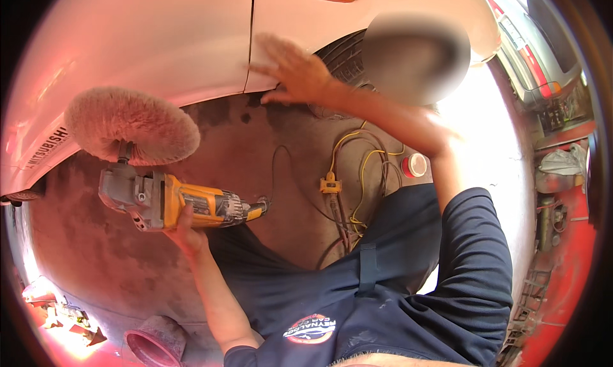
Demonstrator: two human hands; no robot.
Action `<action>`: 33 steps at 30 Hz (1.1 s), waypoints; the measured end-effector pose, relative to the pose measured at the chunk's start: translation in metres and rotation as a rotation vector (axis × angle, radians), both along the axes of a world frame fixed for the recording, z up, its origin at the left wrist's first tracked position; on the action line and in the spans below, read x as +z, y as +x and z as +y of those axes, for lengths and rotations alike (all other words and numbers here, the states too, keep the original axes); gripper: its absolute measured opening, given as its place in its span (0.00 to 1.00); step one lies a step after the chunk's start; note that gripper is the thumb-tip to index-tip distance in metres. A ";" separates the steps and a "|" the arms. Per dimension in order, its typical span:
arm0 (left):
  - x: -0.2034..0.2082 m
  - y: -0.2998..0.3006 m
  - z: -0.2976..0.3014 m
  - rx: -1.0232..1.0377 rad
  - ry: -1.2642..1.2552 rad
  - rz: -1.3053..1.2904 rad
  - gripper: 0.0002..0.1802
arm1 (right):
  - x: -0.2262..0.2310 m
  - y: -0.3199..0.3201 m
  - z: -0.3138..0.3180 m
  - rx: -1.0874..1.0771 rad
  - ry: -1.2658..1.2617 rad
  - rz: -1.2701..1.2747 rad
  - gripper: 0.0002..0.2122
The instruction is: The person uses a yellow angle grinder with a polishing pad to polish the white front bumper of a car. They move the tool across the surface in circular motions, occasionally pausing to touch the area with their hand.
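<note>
My left hand point(186, 233) grips a yellow and grey polisher point(185, 202) by its body. Its round, fluffy wool pad point(133, 124) is raised at the upper left, facing the pale car body point(159, 41); whether the two touch, I cannot tell. A cord trails from the tool's rear end. My right hand point(292, 72) is stretched out with fingers spread, beside the vertical panel gap and left of the tire point(343, 59). It holds nothing, and its fingertips are slightly blurred. Contact between this hand and the panel is unclear.
A yellow cord connector point(330, 184) lies among looped cables on the stained floor. Right of them is a red and white round container point(414, 165). A dull pink bucket point(153, 343) lies tipped at the lower left. Another vehicle point(533, 41) stands at the upper right.
</note>
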State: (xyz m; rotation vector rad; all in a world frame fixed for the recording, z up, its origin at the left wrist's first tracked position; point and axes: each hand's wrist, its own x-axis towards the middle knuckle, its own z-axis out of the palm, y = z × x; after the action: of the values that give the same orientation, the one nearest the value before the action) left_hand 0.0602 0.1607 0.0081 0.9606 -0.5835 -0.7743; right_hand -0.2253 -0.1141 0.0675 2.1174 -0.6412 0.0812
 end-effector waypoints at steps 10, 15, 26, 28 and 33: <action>-0.006 -0.003 -0.005 0.093 0.037 0.010 0.49 | 0.009 -0.007 -0.025 -0.054 0.023 0.275 0.43; 0.000 0.000 -0.004 0.044 0.118 0.089 0.47 | -0.036 0.002 -0.009 0.095 0.153 0.226 0.42; 0.010 -0.015 -0.006 0.120 0.029 0.018 0.39 | -0.121 -0.010 -0.045 0.127 0.244 0.244 0.48; 0.012 -0.013 -0.007 0.096 0.027 -0.024 0.40 | -0.120 -0.003 -0.047 0.084 0.131 0.415 0.48; 0.009 -0.011 -0.004 0.113 0.083 -0.032 0.42 | -0.125 -0.002 -0.048 -0.023 -0.162 0.576 0.46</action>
State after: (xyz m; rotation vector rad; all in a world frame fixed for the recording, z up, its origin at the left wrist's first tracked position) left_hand 0.0490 0.1568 0.0170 1.0748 -0.5228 -0.6873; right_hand -0.2271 -0.1617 -0.0574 1.8500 -0.2994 -0.4594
